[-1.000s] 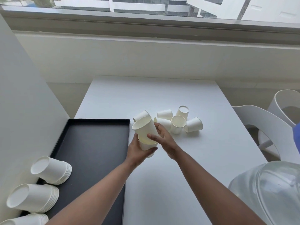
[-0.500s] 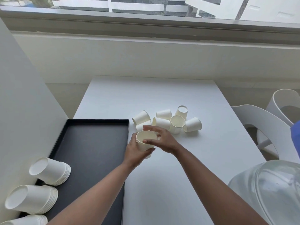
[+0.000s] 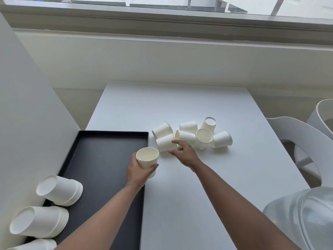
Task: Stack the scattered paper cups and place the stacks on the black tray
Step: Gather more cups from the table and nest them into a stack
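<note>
Seven loose paper cups (image 3: 191,136) lay clustered on the white surface (image 3: 180,195), most on their sides, one standing mouth-up and one upside down. Three stacks of cups (image 3: 59,190) lay on their sides at the near left of the black tray (image 3: 100,159), which sat along the surface's left edge beside a white wall. A window ran across the far side, and white chairs (image 3: 299,141) stood to the right. The left hand (image 3: 138,172) gripped a short nested stack (image 3: 147,157), mouth up, over the tray's right rim. The right hand (image 3: 185,152) reached into the cluster with fingers spread, touching the nearest cup (image 3: 164,143). All the cups were plain and off-white.
</note>
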### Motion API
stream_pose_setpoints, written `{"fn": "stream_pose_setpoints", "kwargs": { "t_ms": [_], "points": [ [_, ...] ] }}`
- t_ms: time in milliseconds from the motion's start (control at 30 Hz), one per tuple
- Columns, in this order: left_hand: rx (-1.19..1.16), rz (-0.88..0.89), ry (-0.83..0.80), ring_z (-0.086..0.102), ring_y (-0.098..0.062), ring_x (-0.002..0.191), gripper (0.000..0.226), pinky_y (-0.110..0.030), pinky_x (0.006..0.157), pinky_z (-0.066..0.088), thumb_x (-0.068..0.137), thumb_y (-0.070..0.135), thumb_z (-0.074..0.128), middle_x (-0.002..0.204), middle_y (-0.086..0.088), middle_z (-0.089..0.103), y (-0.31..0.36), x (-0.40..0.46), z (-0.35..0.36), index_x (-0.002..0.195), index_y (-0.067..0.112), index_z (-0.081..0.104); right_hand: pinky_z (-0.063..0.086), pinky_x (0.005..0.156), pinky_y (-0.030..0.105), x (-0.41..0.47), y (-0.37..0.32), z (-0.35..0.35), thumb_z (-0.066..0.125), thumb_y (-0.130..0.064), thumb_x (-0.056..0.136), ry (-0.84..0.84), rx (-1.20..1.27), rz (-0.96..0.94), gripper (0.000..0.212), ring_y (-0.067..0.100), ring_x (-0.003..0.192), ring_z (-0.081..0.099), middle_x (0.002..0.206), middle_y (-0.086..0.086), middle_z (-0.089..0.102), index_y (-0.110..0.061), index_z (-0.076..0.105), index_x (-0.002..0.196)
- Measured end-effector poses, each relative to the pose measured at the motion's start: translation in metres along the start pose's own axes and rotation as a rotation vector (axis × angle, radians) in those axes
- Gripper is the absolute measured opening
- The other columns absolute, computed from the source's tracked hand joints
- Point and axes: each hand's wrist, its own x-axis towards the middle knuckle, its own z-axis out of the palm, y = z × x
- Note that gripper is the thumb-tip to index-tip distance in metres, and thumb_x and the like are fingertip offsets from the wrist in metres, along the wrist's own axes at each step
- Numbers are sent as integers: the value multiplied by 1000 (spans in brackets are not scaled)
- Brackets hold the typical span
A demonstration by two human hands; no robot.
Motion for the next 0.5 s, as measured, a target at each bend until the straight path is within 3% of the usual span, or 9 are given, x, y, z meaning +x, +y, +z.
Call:
{"fn": "stream_pose_setpoints", "kwargs": {
  "t_ms": [100,267,400,500],
  "points": [
    [0,-8,23,52,-21,97,64,-29,79,43,65,23,84,103,1,57,-2,6,-3,116,18,45,42,80,24,14,-3,2,68,-29,83,-20,-17,16,55,18,116,48,138,5,44,-22,46,134],
    [-18,2,21,52,-21,98,64,-31,81,45,64,22,85,104,1,57,-5,14,-8,113,21,45,44,93,30,32,-2,8,68,-30,83,-117,-85,75,59,20,123,44,143,6,38,-21,43,136],
    [-20,2,23,52,-22,99,65,-33,83,46,64,21,85,105,0,57,-6,19,-10,115,20,45,41,73,21,35,2,14,67,-18,84,51,-42,41,34,14,90,49,120,7,61,-16,62,117],
    [-36,1,19,53,-21,100,64,-32,82,46,64,21,85,105,0,57,-6,20,-10,112,22,45,41,65,14,31,6,15,65,-9,84,121,95,58,17,11,85,56,103,8,69,-9,71,100]
  ]
}}
